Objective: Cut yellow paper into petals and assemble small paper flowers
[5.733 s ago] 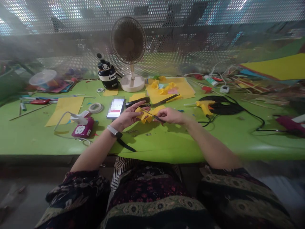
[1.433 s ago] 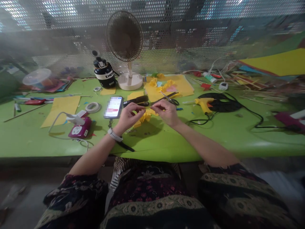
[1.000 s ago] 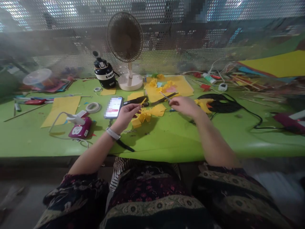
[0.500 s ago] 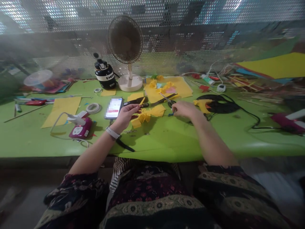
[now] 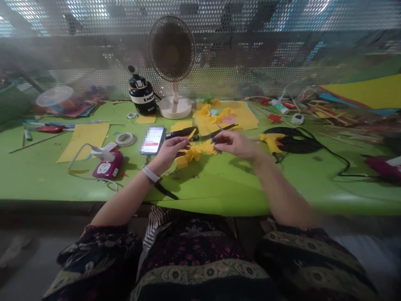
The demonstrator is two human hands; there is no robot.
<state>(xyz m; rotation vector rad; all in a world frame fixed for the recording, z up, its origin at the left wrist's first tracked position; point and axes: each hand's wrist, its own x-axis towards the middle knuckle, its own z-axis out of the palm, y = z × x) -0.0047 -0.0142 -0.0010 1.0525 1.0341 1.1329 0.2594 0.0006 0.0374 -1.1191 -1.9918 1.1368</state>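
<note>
Pinching a narrow yellow strip (image 5: 192,133) between thumb and fingers, the left hand (image 5: 169,154) hangs over the green table (image 5: 225,188) in the head view, a pale band (image 5: 151,173) round its wrist. The strip is one piece, plain, flat-looking and slim, its free end pointing up and away from the hand, above the crumpled paper. The right hand (image 5: 236,144) is to the right of it, well apart from the strip, its fingers curled into a narrow shape; a dark blue bit shows at their tips, but whether they grip it cannot be told.

Below and between the hands lies crumpled paper (image 5: 189,156), bright yellow, folded into ruffles, with some boxy corners; its pieces overlap too much to count. Just behind is one black tool (image 5: 178,133), partly hidden.

Counted round about: one phone (image 5: 152,140), its screen lit; two tape rolls, a larger one (image 5: 125,139) and a smaller one (image 5: 132,116); one fan (image 5: 171,49); one bottle (image 5: 143,99); one yellow glue gun (image 5: 273,142), lying against one black pad (image 5: 300,143); two purple blocks, one at left (image 5: 108,165) with a white plug (image 5: 103,154) in it, one at the right edge (image 5: 380,165).
</note>
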